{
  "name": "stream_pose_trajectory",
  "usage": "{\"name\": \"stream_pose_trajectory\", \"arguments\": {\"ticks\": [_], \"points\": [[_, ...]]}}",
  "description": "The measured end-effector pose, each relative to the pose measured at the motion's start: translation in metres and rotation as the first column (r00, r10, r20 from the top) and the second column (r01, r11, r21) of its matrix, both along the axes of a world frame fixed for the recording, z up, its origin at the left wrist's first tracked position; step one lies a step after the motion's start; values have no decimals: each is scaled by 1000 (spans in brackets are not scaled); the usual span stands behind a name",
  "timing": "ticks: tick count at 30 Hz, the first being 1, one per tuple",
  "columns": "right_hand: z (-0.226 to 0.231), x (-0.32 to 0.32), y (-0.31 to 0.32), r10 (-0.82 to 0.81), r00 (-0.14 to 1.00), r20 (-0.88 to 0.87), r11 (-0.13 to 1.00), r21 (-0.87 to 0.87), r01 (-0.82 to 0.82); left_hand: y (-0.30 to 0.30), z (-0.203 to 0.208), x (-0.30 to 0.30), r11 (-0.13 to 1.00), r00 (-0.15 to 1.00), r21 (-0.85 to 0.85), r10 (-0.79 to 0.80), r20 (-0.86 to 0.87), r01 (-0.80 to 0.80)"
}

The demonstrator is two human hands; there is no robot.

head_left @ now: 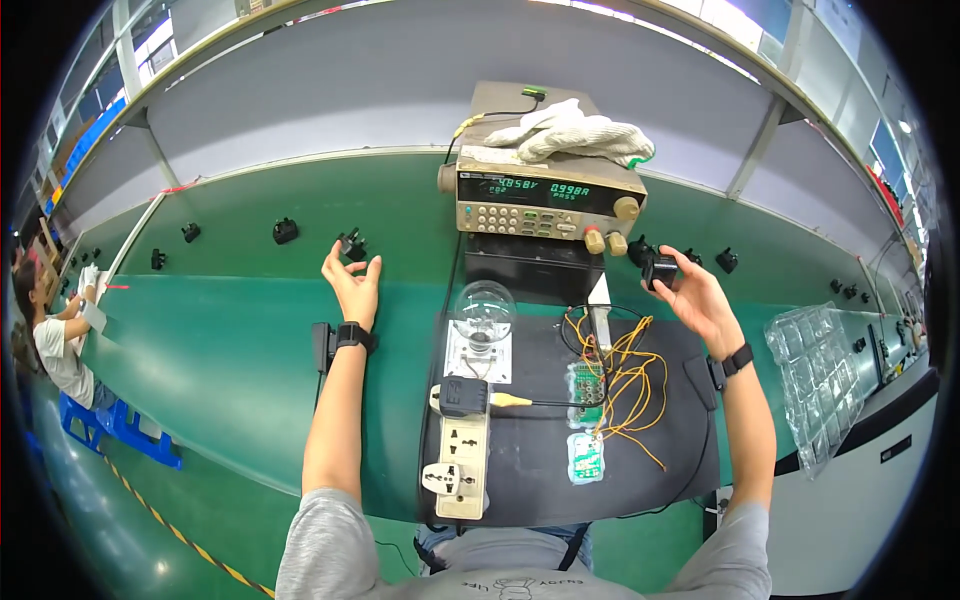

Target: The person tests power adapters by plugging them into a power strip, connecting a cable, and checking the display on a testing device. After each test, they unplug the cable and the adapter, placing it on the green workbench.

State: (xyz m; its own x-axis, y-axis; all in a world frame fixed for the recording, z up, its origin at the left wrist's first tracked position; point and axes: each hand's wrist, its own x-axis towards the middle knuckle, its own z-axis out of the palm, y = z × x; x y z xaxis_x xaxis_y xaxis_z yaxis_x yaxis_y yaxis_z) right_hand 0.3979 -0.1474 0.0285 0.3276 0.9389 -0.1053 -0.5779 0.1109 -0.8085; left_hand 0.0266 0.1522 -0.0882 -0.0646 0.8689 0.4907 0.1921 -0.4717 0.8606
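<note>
Beyond the green worktop (220,340) stands a pale grey partition (330,110). On a dark mat (535,475) — one clear glass bulb (486,308), two green circuit boards (586,460). Far left, the left hand (353,290) spreads thumb and fingers around a black pronged plastic adapter (353,245); far right, the right hand (703,305) pinches a boxy, glossy black adapter (660,269).

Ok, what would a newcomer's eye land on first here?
Probably the beige instrument with glowing green digits, back centre. Then the tangled yellow wires on the black mat, right of the clear glass bulb, and the right hand holding a black adapter to the instrument's right.
</note>
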Motion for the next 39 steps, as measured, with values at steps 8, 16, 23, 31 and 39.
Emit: {"name": "stream_pose_trajectory", "arguments": {"ticks": [8, 16, 23, 31, 39], "points": [[10, -98, -32, 112, 993, 44, 970, 213, -118, -42, -3, -17, 997, 997, -43, -54, 51, 57], [17, -193, -42, 318, 911, 262, 947, -135, -292, -53, -2, -33, 998, 997, -35, 49, -51, -51], [19, -237, -49, 187, -140, 972, 954, -214, -210, -69, -3, -39, 992, 995, -107, 66, -68, -73], [3, -267, -32, 256, 92, 962, 901, -203, -383, -60, 1, -35, 996, 999, -75, 40, 14, -38], [10, -275, -21, 222, 32, 975, 864, -181, -470, -64, 2, -36, 988, 1000, -155, 15, -6, -16]]}}
